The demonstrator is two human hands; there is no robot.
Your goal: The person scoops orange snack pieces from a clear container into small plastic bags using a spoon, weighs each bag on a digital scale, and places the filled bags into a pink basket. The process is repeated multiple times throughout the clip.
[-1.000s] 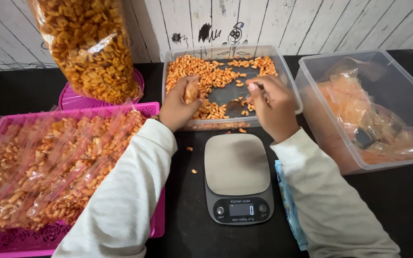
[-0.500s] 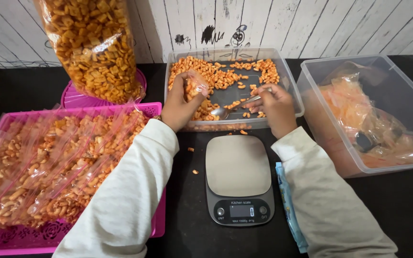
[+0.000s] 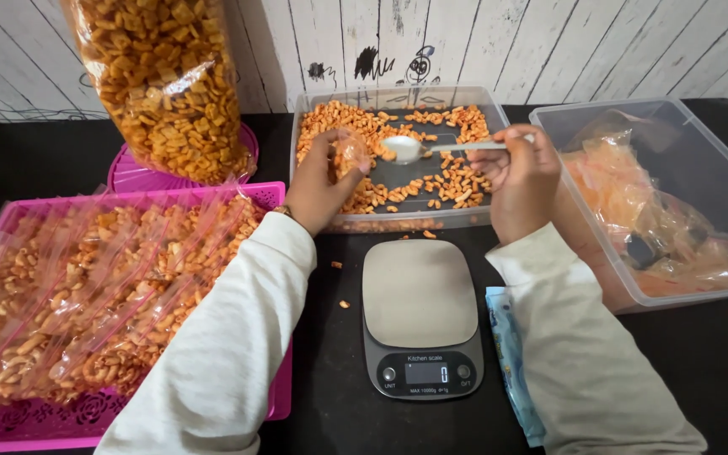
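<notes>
small clear bag (image 3: 350, 154) partly filled with orange snack pieces, gripped in the left hand (image 3: 320, 187) and held over the near left part of a clear plastic tub (image 3: 313, 105). right hand (image 3: 519, 173) closed around the handle of a white spoon (image 3: 404, 148), whose bowl points toward the bag and hovers just beside its mouth; whether the two touch cannot be told. tub holds loose orange snack pieces (image 3: 452, 181) spread thinly, with bare bottom showing in the middle. directly in front of the tub, between the two sleeves, a grey kitchen scale (image 3: 420, 295) with an empty platform rests on the black surface (image 3: 44, 156); a few stray crumbs (image 3: 344, 304) lie to its left, and a blue packet (image 3: 511, 354) lies just beside its right edge. far left: pink tray (image 3: 275, 396) stacked with filled clear bags (image 3: 103, 286). behind it, a large upright bag of snacks (image 3: 166, 84). far right: second clear tub (image 3: 718, 168) holding crumpled plastic.
</notes>
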